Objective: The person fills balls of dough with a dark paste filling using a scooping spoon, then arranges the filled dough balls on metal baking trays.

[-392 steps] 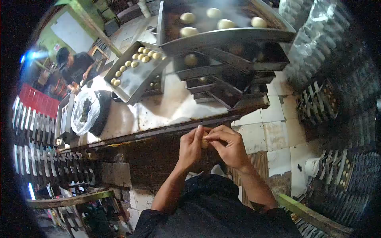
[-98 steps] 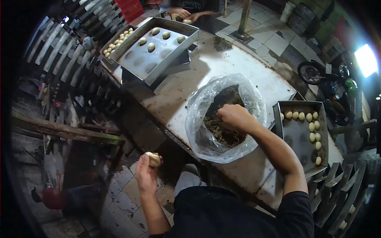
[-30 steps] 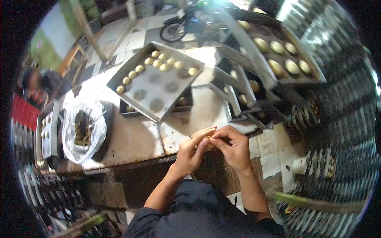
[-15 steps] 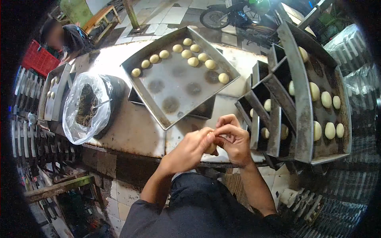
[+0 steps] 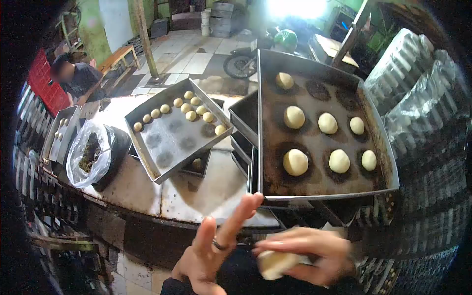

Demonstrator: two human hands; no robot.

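My right hand (image 5: 307,253) holds a pale ball of dough (image 5: 275,263) low in the view, below the table's front edge. My left hand (image 5: 214,250) is beside it with the fingers spread and pointing up, a ring on one finger, and holds nothing. Just above my hands a dark metal tray (image 5: 268,189) carries several round dough balls (image 5: 295,162) in rows. To its left a lighter tray (image 5: 162,162) holds several small dough balls (image 5: 191,115) along its far side.
A clear plastic bag of dark filling (image 5: 89,155) sits at the table's left. Another person (image 5: 73,78) works at the far left by a small tray (image 5: 58,135). More trays are stacked under both big trays. A motorbike (image 5: 246,61) stands behind, wrapped stacks at right.
My hands have dropped lower and drawn apart; the left hand has let go and spread its fingers while the right keeps the dough ball. The view has tilted up over the dark tray.
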